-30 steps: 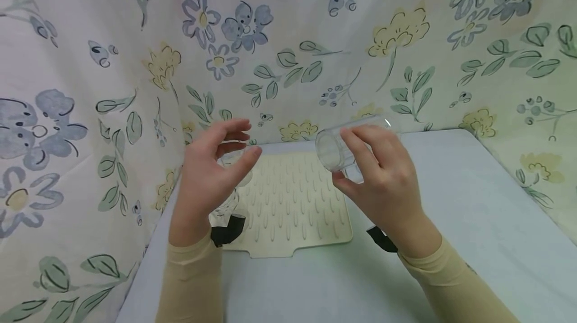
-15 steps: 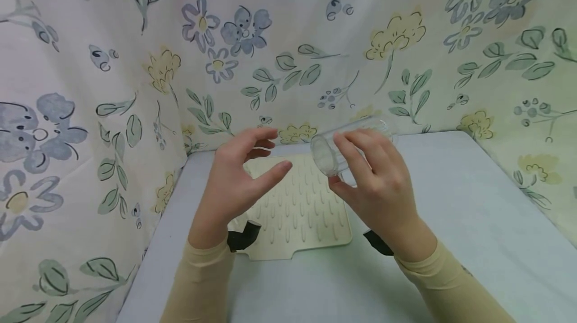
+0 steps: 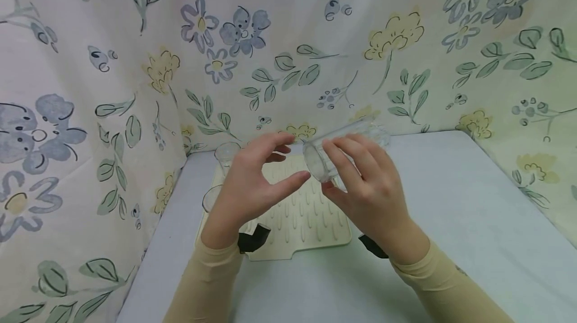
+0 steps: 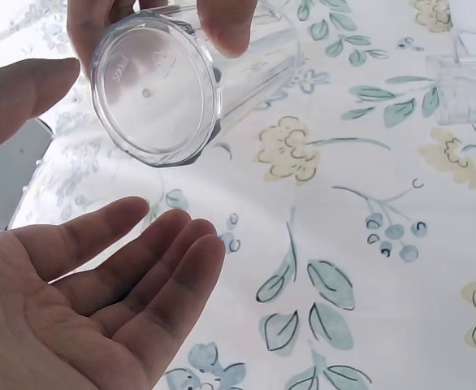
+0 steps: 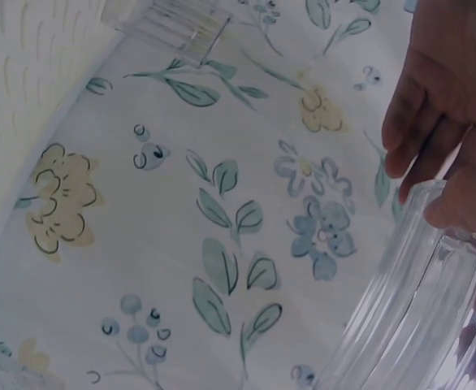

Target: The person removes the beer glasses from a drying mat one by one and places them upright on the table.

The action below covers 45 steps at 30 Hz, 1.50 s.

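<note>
Head view: A clear tumbler [image 3: 316,161] is held in the air by the right hand [image 3: 371,183], its side gripped between thumb and fingers, its base tilted down towards the left hand [image 3: 254,183]. The left hand is spread, nothing held in it, near that base. Below, a cream ribbed mat [image 3: 311,220] is seen on a white table [image 3: 473,203]; a first glass [image 3: 227,151] and a second glass [image 3: 210,199] are partly hidden by the left hand. A floral cloth [image 3: 342,82] is hung behind.

Left wrist view: The tumbler's thick round base is shown, faintly lettered; a gap is visible between it and the left hand's bent, relaxed fingers.

Right wrist view: The tumbler's ribbed wall is seen at the lower right, pressed by a right-hand digit. Whether glass or plastic cannot be told. It is judged stiff, fairly light, smooth enough to slip and possibly breakable; it would best be held around the ribbed wall, with the base supported.
</note>
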Motion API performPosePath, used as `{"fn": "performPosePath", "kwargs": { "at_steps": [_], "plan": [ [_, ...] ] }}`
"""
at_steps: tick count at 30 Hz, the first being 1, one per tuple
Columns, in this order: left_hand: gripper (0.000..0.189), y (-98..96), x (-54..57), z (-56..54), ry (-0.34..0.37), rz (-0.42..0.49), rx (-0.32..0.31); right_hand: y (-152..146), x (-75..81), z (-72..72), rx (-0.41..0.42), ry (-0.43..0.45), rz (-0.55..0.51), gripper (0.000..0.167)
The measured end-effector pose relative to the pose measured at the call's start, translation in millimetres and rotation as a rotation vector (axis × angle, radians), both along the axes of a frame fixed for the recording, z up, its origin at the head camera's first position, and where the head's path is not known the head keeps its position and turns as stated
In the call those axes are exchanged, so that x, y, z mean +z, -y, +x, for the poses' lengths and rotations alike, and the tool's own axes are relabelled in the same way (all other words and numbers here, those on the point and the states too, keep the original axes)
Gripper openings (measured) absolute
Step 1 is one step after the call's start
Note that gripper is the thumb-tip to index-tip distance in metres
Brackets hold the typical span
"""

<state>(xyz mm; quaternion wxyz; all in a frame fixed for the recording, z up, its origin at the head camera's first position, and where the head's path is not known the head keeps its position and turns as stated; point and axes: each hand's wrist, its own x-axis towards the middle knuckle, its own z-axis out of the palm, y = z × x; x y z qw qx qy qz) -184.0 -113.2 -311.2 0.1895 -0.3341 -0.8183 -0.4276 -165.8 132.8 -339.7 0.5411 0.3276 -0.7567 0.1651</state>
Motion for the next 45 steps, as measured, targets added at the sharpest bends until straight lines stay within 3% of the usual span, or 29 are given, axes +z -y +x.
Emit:
{"fn": "performPosePath", "kwargs": {
  "at_steps": [18, 27, 45],
  "plan": [
    [0.065, -17.6, -7.3, -4.1, 0.021, -0.019, -0.097, 6.9, -4.7, -0.2, 0.006, -0.048, 0.048, 0.074],
    [0.066, -22.3, -9.6, -3.4, 0.028, -0.019, -0.109, 8.9, -7.2, 0.0, 0.0, -0.041, 0.073, 0.072],
    [0.062, -26.3, -13.7, -5.3, 0.04, -0.01, -0.065, 8.5, -11.4, -1.4, -0.025, -0.033, 0.102, 0.071]
  ]
}}
